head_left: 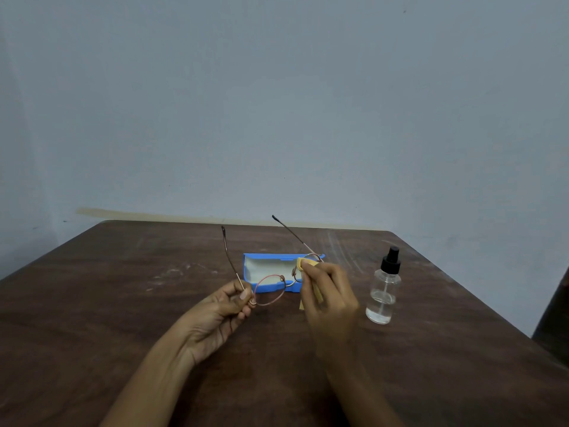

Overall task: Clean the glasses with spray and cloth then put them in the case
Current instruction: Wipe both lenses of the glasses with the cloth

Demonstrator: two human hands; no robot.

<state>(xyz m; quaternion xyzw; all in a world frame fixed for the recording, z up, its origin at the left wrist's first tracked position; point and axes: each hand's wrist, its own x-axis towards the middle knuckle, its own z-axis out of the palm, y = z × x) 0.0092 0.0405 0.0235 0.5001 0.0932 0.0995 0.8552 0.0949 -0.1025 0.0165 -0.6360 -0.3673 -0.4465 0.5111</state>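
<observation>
Both hands are up over the desk (123,303) with the glasses (271,288) held between them. Left hand (221,312) is closed in a pinch on the frame's left hinge corner, thumb and forefinger on the joint. Right hand (326,300) is closed around the cloth (308,272), pressing the yellow fabric onto the right lens, which it mostly hides; the cloth's tail hangs out below the fingers.

Glasses are clear of the desk, temples unfolded. The front's long axis runs left to right, rising a little toward the right hand. Both temples point away from the person and upward, tips toward the wall. Left lens is uncovered and looks through to the case.

Case (264,272) lies open on the desk just behind the glasses, straight ahead of both hands, long axis also left to right, so roughly parallel to the frame front. Its right end is hidden behind the right hand. Neither hand is clearly nearer.

Spray (383,291) stands upright to the right, near the right hand, not touching it.

Judgement: wiping is under way, left lens likely next. For casing, temples must fold first; the frame then already lines up with the case.
</observation>
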